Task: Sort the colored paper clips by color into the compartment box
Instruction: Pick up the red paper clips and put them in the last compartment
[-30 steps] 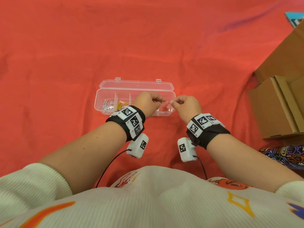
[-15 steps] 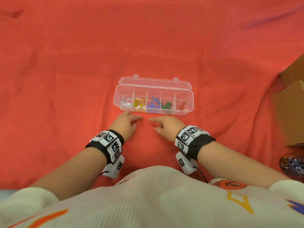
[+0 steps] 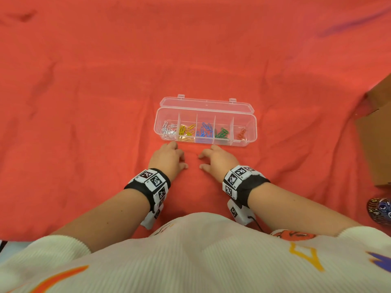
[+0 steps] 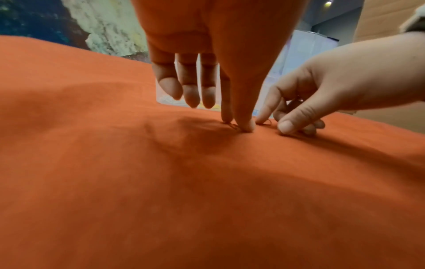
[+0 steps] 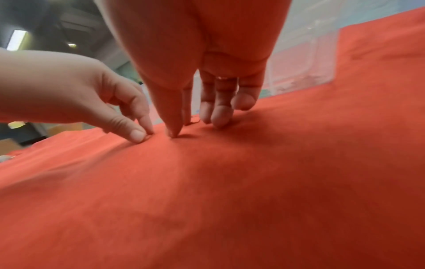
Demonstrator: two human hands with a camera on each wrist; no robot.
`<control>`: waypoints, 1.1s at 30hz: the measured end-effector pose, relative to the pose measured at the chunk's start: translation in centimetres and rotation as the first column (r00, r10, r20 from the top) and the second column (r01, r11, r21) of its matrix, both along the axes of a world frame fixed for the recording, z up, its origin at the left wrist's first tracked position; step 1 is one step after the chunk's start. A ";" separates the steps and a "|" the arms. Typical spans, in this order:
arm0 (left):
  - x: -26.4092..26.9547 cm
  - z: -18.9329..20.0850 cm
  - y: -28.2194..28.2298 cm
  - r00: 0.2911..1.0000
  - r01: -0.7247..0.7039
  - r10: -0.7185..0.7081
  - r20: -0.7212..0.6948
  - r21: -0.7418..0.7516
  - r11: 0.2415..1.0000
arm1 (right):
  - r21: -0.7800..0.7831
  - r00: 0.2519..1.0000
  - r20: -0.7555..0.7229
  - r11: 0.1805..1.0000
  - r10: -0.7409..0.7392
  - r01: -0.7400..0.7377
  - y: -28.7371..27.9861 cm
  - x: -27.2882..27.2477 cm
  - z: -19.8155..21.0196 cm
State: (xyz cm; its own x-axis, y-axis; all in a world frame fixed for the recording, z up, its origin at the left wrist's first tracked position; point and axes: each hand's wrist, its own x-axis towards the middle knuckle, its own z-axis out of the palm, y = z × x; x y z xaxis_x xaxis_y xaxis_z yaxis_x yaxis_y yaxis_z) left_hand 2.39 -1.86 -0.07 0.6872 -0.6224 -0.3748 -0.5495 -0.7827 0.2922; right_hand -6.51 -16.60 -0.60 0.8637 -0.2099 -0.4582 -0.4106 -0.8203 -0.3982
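A clear compartment box [image 3: 251,121] lies open on the red cloth, its lid tipped back. Its sections hold white clips [image 3: 168,130], yellow clips [image 3: 186,130], blue clips [image 3: 204,130], green clips [image 3: 221,133] and red clips [image 3: 241,133], left to right. Both hands are down on the cloth just in front of the box. My left hand [image 3: 184,160] pinches a red paper clip [image 4: 234,126] that lies on the cloth, between thumb and index tip. My right hand [image 3: 200,160] pinches a second red clip [image 4: 266,123], also seen as a red clip [image 5: 194,122] in the right wrist view.
A brown cardboard box [image 3: 378,132] stands at the right edge, with a dark patterned object [image 3: 379,210] nearer me below it. The red cloth [image 3: 105,102] covers the whole surface and lies in soft wrinkles.
Both hands have come back from over the box's right end down to the cloth in front of it. Their fingertips have closed in on two red clips there.
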 end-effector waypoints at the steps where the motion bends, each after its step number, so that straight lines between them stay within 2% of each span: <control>1: 0.1 -0.2 0.0 0.997 -0.061 0.059 -0.052 -0.030 0.998 | 0.023 0.998 0.017 0.998 -0.059 0.058 -0.1 -0.2 -0.2; 5: 0.4 -0.9 -0.4 0.944 -0.265 0.240 -0.227 -0.085 0.961 | 0.089 0.965 0.054 0.964 -0.255 0.250 -0.5 0.1 -0.6; 10: 0.9 -0.8 -0.6 0.923 -0.258 0.234 -0.305 -0.038 0.965 | 0.167 0.924 -0.006 0.911 -0.382 0.377 -0.8 0.7 -0.9; 16: 0.2 -0.3 -1.5 0.944 -0.167 0.164 -0.287 0.017 0.986 | 0.143 0.944 -0.056 0.933 -0.325 0.330 -0.9 0.2 0.0; 20: -0.2 0.1 -2.2 0.963 -0.020 0.023 -0.267 0.013 1.000 | 0.115 0.965 -0.110 0.961 -0.238 0.250 -1.4 -0.7 0.9; 23: -0.6 1.2 -3.5 0.952 0.027 -0.057 -0.300 -0.101 0.995 | 0.124 0.962 -0.079 0.954 -0.263 0.271 -2.5 -1.7 1.3; 27: -1.0 3.1 -6.4 0.950 0.028 -0.122 -0.286 -0.310 0.950 | 0.295 0.899 0.021 0.862 -0.438 0.413 -4.9 -3.1 2.1; 30: -1.1 4.2 -8.7 0.970 -0.020 -0.086 -0.229 -0.424 0.906 | 0.352 0.877 0.057 0.831 -0.478 0.430 -6.3 -3.5 3.3; 33: -0.9 4.9 -10.7 0.979 -0.097 -0.001 -0.202 -0.476 0.874 | 0.349 0.849 0.145 0.829 -0.509 0.437 -8.0 -3.1 4.8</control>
State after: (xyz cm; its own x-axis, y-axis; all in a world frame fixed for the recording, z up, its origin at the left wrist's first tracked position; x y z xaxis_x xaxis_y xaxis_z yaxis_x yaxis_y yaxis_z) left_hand 1.45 -12.58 4.87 0.6672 -0.7269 -0.1630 -0.4104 -0.5413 0.7339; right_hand -9.63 -24.56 4.17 0.7778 -0.5068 -0.3718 -0.5883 -0.3787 -0.7145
